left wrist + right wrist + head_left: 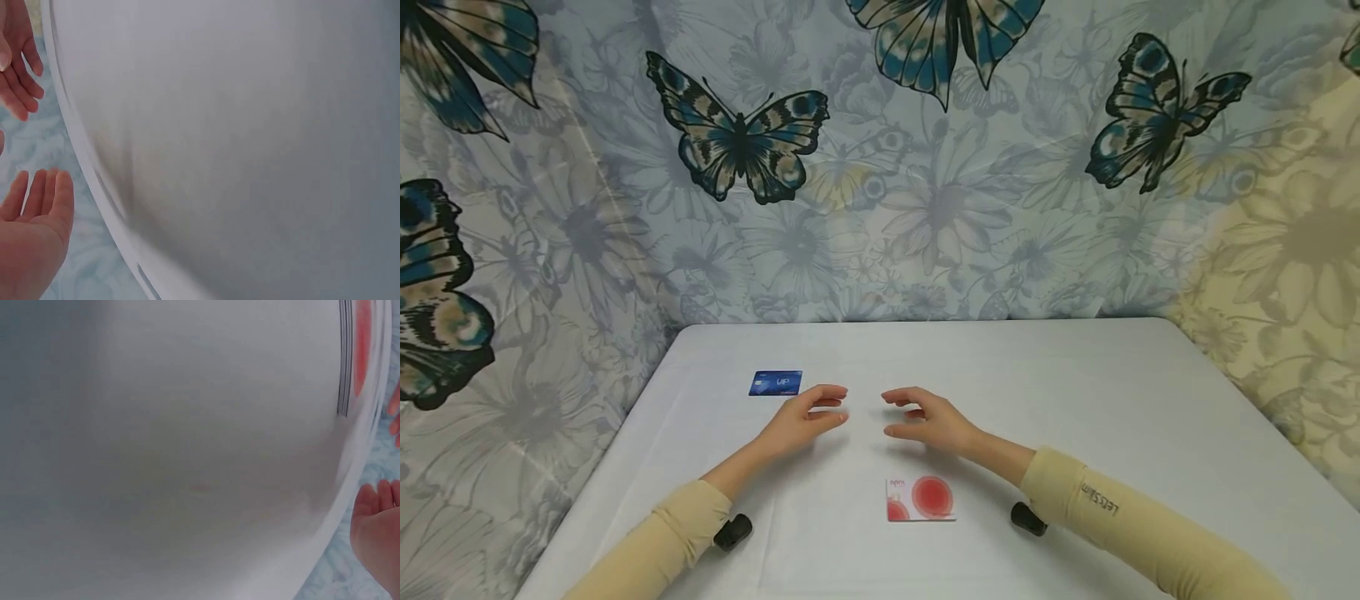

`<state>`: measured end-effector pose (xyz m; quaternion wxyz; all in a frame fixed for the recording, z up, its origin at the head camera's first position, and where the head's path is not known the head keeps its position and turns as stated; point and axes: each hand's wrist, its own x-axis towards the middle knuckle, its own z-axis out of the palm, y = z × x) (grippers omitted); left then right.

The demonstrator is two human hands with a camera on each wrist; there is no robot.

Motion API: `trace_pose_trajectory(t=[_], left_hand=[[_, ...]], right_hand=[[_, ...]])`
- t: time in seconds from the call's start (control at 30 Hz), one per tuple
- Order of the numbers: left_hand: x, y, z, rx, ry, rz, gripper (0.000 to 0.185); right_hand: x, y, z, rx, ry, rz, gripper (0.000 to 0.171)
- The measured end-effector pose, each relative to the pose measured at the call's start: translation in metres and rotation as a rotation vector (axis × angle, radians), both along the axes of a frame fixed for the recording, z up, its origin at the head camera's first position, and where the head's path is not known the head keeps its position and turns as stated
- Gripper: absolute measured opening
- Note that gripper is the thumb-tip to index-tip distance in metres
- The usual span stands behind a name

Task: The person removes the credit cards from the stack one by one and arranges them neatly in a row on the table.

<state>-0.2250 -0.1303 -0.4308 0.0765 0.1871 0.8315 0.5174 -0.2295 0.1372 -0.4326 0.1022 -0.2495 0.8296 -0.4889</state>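
Note:
My left hand [801, 421] is held over the white table, its relaxed fingers pointing inward and nothing between them. Just beyond it lies a blue card [776, 383] marked VIP. Facing it across a small gap is my right hand [934, 421], also empty, with thumb and fingers apart. A white card with red circles [932, 497] lies flat on the near side of the right hand. In the right wrist view, part of that red and white card [362, 350] shows at the upper right, with dark stripes along one side. The left wrist view shows both hands loosely extended.
The white table [1075, 375] ends at a back edge against a cloth wall [940, 275] printed with butterflies and flowers. A black object [733, 532] sits by the left sleeve, and another black object [1028, 518] by the right sleeve.

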Motion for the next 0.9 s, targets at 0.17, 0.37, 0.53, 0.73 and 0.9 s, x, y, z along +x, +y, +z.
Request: trace_pose_trajectory(t=[0.17,0.37,0.53,0.73,0.9], left_hand=[[0.012,0.015,-0.002,0.045,-0.004,-0.001,0.043],[0.029,0.028,-0.002,0.036,-0.049,-0.026,0.042],[0.04,0.037,-0.001,0.022,-0.061,-0.065,0.042],[0.052,0.047,0.001,0.007,-0.047,-0.128,0.041],[0.058,0.053,0.003,-0.017,0.015,-0.173,0.042]], right_hand=[[0.017,0.015,-0.003,-0.023,-0.005,0.001,0.053],[0.036,0.032,-0.004,-0.017,-0.026,-0.028,0.052],[0.05,0.042,-0.003,0.014,-0.01,-0.044,0.052],[0.063,0.052,-0.005,0.015,0.03,-0.019,0.05],[0.072,0.058,-0.006,0.03,0.066,-0.005,0.048]])
